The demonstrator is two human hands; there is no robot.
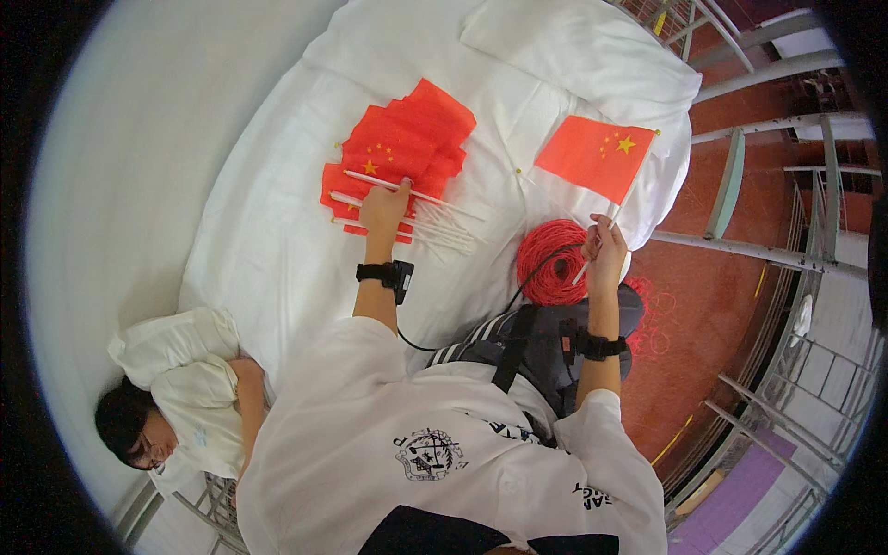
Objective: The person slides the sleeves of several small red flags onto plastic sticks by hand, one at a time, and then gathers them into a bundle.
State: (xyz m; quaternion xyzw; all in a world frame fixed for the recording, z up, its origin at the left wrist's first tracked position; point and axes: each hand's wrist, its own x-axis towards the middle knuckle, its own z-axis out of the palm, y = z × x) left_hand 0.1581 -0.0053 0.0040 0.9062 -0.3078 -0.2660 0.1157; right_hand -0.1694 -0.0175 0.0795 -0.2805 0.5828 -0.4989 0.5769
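Small red flags [416,120] with yellow stars and white sticks lie in an overlapping pile on the white bedding. My left hand [382,208] rests over the sticks, its fingers closed around the stick of an upper flag; part of the grip is hidden. Farther right, my right hand [604,245] holds another small red flag [592,157] by its thin white stick, cloth spread open toward the upper left. Next to that hand sits a coil of red cord [541,268], behind the lower end of the stick.
White bedding [277,185] spreads under everything, with a pale wall at left. A person [199,412] lies at the lower left. Metal bed rails [768,254] run along the right above a reddish floor [703,305]. A black cable [416,346] passes between my wrist straps.
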